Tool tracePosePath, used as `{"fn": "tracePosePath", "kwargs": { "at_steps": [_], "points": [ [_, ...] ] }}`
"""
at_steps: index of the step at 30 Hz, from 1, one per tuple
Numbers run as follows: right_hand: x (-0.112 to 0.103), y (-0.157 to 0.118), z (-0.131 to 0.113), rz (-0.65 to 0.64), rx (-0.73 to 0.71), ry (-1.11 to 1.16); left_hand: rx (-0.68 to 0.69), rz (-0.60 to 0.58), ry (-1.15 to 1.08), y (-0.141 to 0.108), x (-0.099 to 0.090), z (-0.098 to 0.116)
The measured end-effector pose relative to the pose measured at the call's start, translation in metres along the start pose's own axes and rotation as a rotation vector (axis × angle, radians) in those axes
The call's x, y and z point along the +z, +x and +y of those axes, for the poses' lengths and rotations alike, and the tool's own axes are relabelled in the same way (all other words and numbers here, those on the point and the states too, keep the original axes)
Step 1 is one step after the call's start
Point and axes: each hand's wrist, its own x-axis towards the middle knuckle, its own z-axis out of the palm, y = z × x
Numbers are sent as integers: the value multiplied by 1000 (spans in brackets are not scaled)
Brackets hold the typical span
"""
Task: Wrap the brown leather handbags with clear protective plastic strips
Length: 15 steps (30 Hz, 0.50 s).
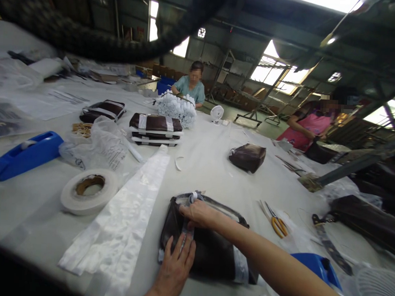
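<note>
A dark brown leather bag [212, 257] lies on the table in front of me, with clear plastic strips wrapped around its ends. My left hand [176, 262] rests flat on the bag's left part, fingers stretched over a clear strip [188, 229]. Just above it, my right hand [199, 214] is closed at the bag's upper left edge, beside a grey strap end with a white wrap [193, 196]. What its fingers grip is hidden. Left of the bag lies a stack of long clear plastic strips [122, 223].
A white tape roll [87, 193], a blue tape dispenser [29, 153] and orange-handled scissors [277, 223] lie around me. Wrapped brown bags [156, 123] are stacked farther back. Another blue dispenser [316, 266] sits under my right forearm. Two people work across the table.
</note>
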Motion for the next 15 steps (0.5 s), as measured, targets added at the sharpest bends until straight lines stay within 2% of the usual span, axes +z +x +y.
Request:
{"fn": "tracePosePath", "kwargs": {
  "at_steps": [4, 7, 9, 11, 15],
  "points": [
    [0, 3, 28, 125, 161, 138, 3, -2, 8, 0, 0, -1],
    [-2, -6, 37, 311, 330, 254, 14, 27, 14, -1, 3, -1],
    [2, -10, 28, 478, 438, 333, 20, 43, 8, -1, 5, 1],
    [12, -9, 9, 627, 516, 405, 5, 27, -20, 0, 5, 2],
    [47, 12, -33, 773, 576, 492, -9, 6, -240, -2, -1, -4]
  ]
}}
